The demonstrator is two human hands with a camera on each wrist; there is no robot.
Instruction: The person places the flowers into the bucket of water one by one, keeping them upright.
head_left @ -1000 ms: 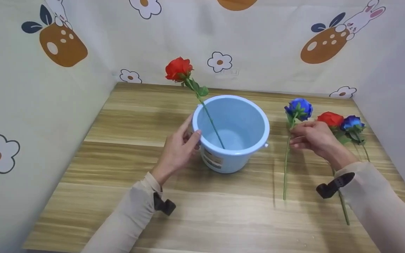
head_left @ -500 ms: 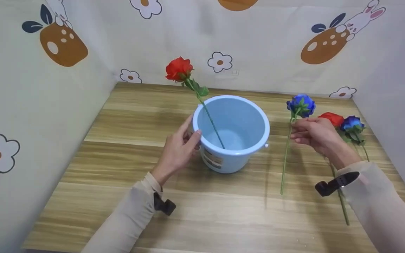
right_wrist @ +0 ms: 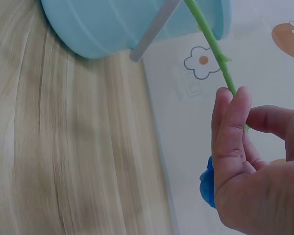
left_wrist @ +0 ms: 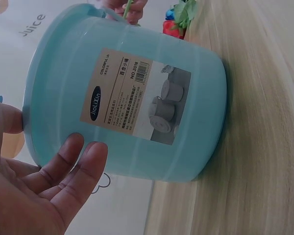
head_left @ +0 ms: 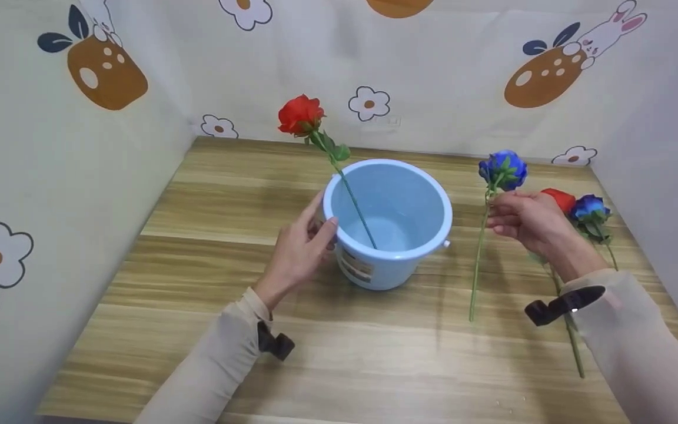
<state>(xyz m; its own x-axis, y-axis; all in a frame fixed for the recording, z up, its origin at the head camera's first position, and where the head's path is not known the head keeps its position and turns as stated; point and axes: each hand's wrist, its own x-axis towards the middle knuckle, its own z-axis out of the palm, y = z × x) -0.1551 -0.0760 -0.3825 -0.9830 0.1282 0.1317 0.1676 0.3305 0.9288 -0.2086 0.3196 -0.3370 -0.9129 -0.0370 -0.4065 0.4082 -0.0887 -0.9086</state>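
Note:
A light blue plastic bucket stands upright on the wooden table. At its left side my left hand holds it, thumb by the rim and fingers against the outer wall. A printed label faces the left wrist camera. One red artificial rose leans in the bucket, its bloom sticking out past the back left rim. To the bucket's right, my right hand pinches the green stem of a blue rose just under the bloom. That stem hangs down, raised off the table. The right wrist view shows the stem between thumb and fingers.
Another red rose, partly covered by my right hand, and a second blue rose lie at the table's right side. Patterned cloth walls enclose the table at the back and both sides.
My right hand has lifted the blue rose slightly; its bloom and stem end are both higher in the head view. The left hand and the bucket have stayed put.

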